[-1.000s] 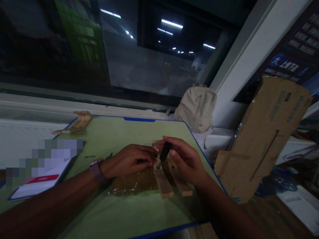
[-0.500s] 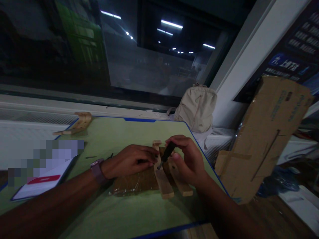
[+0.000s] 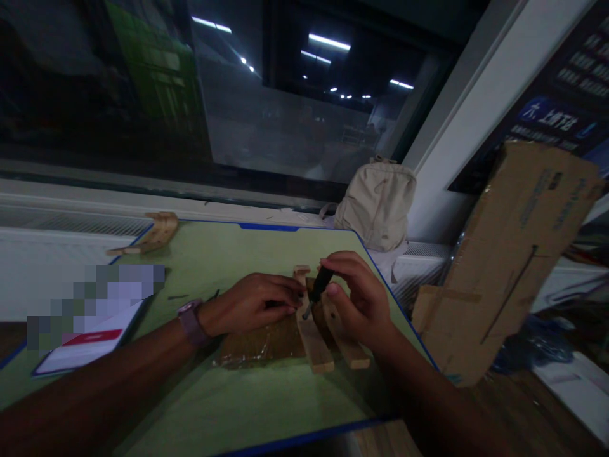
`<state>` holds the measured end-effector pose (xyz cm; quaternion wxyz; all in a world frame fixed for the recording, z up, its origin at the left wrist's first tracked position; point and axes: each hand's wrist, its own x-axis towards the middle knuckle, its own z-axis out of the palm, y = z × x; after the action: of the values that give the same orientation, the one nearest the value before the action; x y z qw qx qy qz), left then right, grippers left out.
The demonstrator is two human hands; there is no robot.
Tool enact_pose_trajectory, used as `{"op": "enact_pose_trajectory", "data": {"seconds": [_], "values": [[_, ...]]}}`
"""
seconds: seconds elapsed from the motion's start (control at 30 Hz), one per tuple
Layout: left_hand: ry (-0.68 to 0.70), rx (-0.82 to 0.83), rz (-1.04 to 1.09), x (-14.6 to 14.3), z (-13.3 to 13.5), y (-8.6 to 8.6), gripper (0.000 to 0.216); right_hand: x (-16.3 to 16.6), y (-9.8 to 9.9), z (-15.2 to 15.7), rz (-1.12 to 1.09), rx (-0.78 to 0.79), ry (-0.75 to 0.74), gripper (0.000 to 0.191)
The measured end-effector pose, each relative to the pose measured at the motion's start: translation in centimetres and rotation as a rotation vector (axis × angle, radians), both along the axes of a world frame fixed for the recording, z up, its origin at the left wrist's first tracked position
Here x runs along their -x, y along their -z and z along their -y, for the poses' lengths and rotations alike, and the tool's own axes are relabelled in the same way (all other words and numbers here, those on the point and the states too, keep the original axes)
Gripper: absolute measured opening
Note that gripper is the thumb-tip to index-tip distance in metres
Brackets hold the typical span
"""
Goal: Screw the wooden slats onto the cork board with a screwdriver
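Two wooden pieces (image 3: pixel 316 352) lie side by side near the middle of the worktop (image 3: pixel 214 254), across the right end of a brown slab in clear wrapping (image 3: pixel 264 346), their near ends reaching past it. From my remote seat I see a screwdriver (image 3: pixel 322 281) leaning over them, its black handle tilted up to the right and its shank meeting the left-hand piece. My right hand (image 3: pixel 364 301) has its fingers closed on that handle, thumb against the near side. My left hand (image 3: pixel 252 303) lies over the slab, fingers bent and touching the left-hand piece beside the shank; I cannot tell whether they grip it or only press. A watch (image 3: pixel 193 320) circles the left wrist.

Farther out, a small dark rod (image 3: pixel 178 297) lies beyond that wrist, and a partly blurred sheet with a red band (image 3: pixel 98 339) sits at the left. A curved wooden part (image 3: pixel 164 233) rests at the far left corner. Beyond the right far corner I see a beige backpack (image 3: pixel 378 206), and to the right stands a large cardboard piece (image 3: pixel 504 266).
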<state>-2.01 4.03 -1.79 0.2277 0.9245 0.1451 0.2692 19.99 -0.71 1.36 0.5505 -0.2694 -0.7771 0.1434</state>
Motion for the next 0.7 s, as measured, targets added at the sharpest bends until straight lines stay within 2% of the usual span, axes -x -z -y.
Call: {"op": "enact_pose_trajectory", "data": {"seconds": [0.07, 0.17, 0.23, 0.33, 0.47, 0.53, 0.6, 0.7], "values": [[0.0, 0.0, -0.001, 0.01, 0.02, 0.01, 0.017, 0.07, 0.2, 0.0, -0.075, 0.113, -0.058, 0.027], [0.002, 0.007, -0.006, -0.03, 0.07, -0.06, 0.017, 0.21, 0.52, 0.12, -0.182, 0.312, -0.23, 0.024], [0.003, 0.018, -0.015, -0.08, 0.1, -0.11, 0.017, 0.26, 0.6, 0.19, -0.215, 0.373, -0.307, 0.022], [-0.004, 0.014, -0.019, -0.11, 0.07, -0.09, 0.017, 0.25, 0.6, 0.15, -0.22, 0.349, -0.277, 0.025], [-0.012, -0.012, -0.003, -0.04, -0.04, 0.06, 0.017, 0.15, 0.53, -0.06, -0.136, 0.138, -0.07, 0.03], [-0.008, -0.022, 0.0, 0.0, -0.09, 0.11, 0.017, 0.13, 0.45, -0.09, -0.072, 0.073, -0.025, 0.029], [-0.001, -0.022, -0.005, 0.01, -0.11, 0.13, 0.017, 0.17, 0.38, -0.04, -0.078, 0.098, -0.057, 0.027], [-0.001, -0.025, -0.009, -0.02, -0.07, 0.05, 0.017, 0.29, 0.44, 0.09, -0.189, 0.243, -0.162, 0.024]]}}
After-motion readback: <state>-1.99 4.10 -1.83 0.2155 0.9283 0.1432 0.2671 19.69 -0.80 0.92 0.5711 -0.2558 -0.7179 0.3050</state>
